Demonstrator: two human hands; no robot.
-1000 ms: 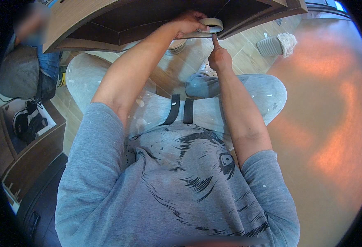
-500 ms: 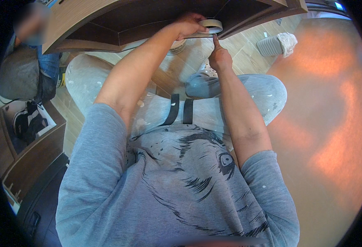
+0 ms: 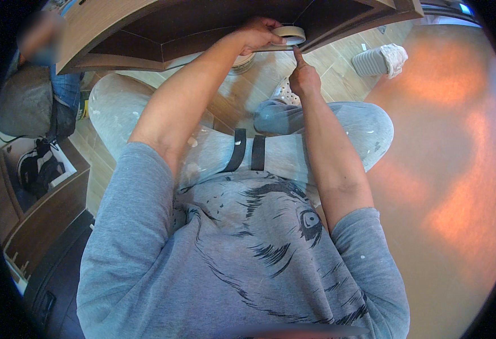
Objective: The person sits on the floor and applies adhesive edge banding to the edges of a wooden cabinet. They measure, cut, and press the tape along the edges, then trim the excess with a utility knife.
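Note:
A roll of masking tape (image 3: 297,30), cream-coloured, is held by my left hand (image 3: 257,35) just inside the front edge of a dark wooden cabinet (image 3: 202,48). My left thumb and fingers grip the roll's left side. Below it, my right hand (image 3: 305,79) stretches its index finger up to the cabinet's lower edge, by the roll, while the other fingers curl in. Nothing shows in the right hand. A pale strip (image 3: 266,50) runs along that edge beneath the roll; whether it is tape I cannot tell.
A round tub (image 3: 241,65) stands partly hidden under the cabinet. A ribbed grey container with white cloth (image 3: 370,62) lies on the tiled floor, beside a large brown sheet (image 3: 428,186). At left are another person's jeans (image 3: 65,87) and an open drawer (image 3: 47,164).
My right hand and its fingertip have shifted slightly right along the cabinet edge. The left hand keeps its hold on the tape roll in nearly the same place.

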